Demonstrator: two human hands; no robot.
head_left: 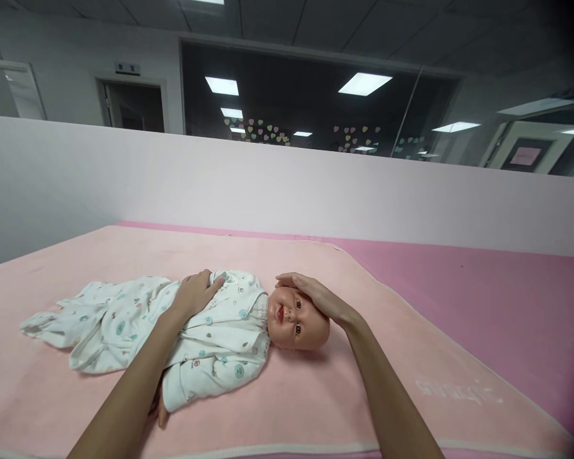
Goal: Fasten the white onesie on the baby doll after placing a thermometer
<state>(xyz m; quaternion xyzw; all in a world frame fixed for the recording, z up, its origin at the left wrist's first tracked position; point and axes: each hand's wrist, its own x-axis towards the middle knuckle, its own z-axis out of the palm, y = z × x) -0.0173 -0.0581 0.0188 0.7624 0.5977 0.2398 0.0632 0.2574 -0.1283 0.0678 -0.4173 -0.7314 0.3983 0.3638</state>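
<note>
A baby doll (299,319) lies on its back across a pale pink blanket (354,395), head to the right and feet to the left. It wears a white printed outfit (224,344) with long sleeves and trousers. My left hand (196,293) rests on the doll's torso, fingers laid over the cloth. Against the far side of the doll's head, my right hand (313,294) lies with its fingers stretched out, touching the head. One doll hand (161,408) shows from the near sleeve, partly behind my left forearm.
Under the blanket is a pink mat (507,306), seen at the right and back. A low white wall (287,191) runs behind it. Beyond stand a dark window (306,95) with heart stickers and a doorway (134,107).
</note>
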